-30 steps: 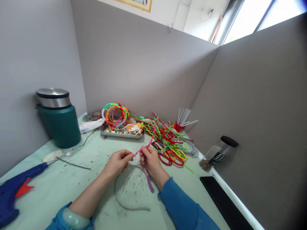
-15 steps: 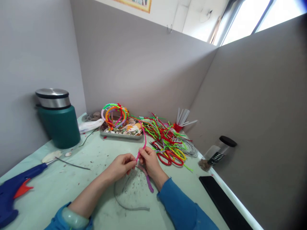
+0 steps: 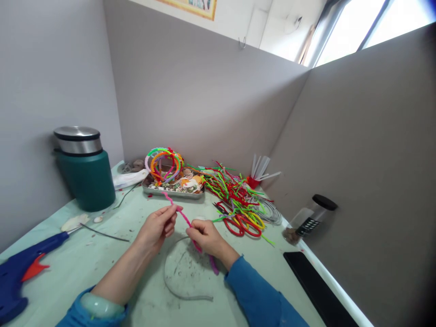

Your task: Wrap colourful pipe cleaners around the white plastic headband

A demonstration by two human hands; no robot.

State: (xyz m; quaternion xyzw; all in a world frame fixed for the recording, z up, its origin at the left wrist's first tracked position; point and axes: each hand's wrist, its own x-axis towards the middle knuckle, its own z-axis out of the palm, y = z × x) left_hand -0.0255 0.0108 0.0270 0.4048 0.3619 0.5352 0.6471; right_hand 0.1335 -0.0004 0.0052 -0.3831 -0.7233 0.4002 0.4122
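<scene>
A pink pipe cleaner [image 3: 182,215] is held between both hands above the pale green counter [image 3: 102,254]. The left hand [image 3: 157,227] is closed in a pinch on the upper stretch of the pipe cleaner, whose free tip is seen pointing up and to the left past the fingers. The right hand [image 3: 204,237] is closed on the lower stretch, where the pipe cleaner is wound onto a grey headband [image 3: 180,290]. The headband is seen lying as an open arc on the counter beneath the hands, with a short wrapped purple-pink section [image 3: 213,263] showing just below the right hand. Behind the hands, a metal tray [image 3: 170,190] filled with small shells and bits is set against the partition, and several wrapped, coloured headbands [image 3: 163,161] are stood in it. To the right of the tray a loose heap of red, green and yellow pipe cleaners [image 3: 235,195] is spread, with red-handled scissors [image 3: 243,225] at its near edge. A green flask with a steel lid [image 3: 85,170] is placed at the far left, and a blue glue gun [image 3: 23,268] is laid at the near left edge. A clear jar with a black cap [image 3: 308,220] is found lying at the right.
</scene>
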